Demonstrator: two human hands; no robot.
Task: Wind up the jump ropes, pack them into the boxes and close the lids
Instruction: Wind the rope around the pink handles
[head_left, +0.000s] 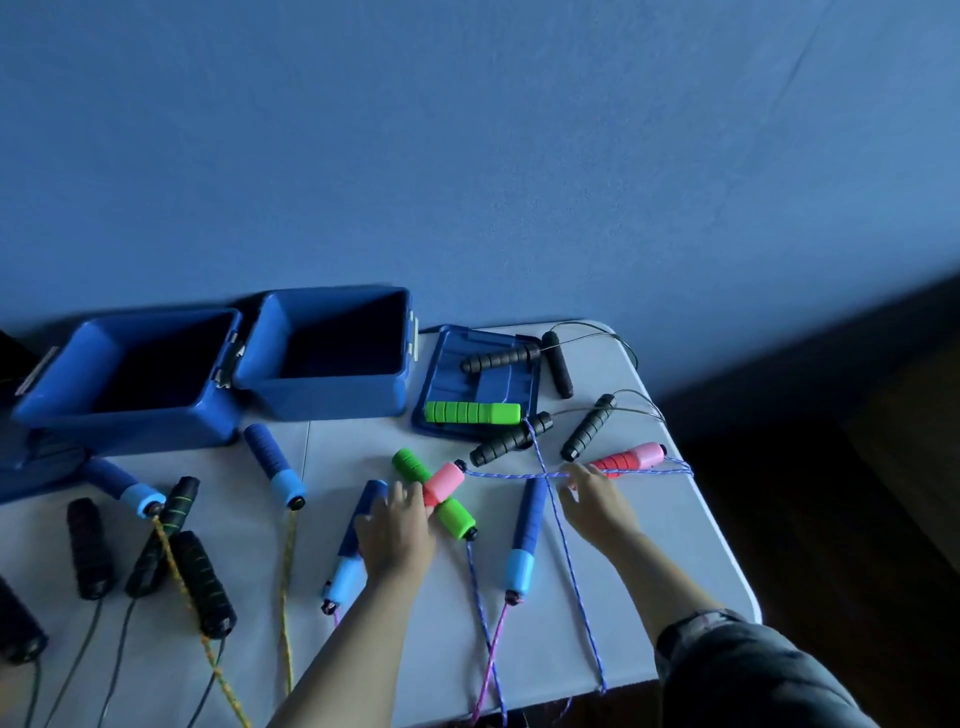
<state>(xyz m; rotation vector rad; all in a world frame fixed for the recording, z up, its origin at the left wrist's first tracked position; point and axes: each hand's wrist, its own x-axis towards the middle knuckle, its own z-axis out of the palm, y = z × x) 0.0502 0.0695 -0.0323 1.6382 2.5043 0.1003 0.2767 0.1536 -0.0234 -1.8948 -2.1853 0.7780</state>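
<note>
Two open blue boxes (130, 374) sit at the back left of the desk (649, 545), with a lid (480, 384) lying flat just right of them and a green handle (472, 412) resting on it. In front of the boxes it's a mess of jump rope handles; the left hand (397, 525) rests on the pink handle (441, 483) crossed over another green handle (452, 512), fingers fairly straight. Further right, the right hand (592, 499) pinches the blue cord (514, 474), beside a second pink handle (631, 458).
</note>
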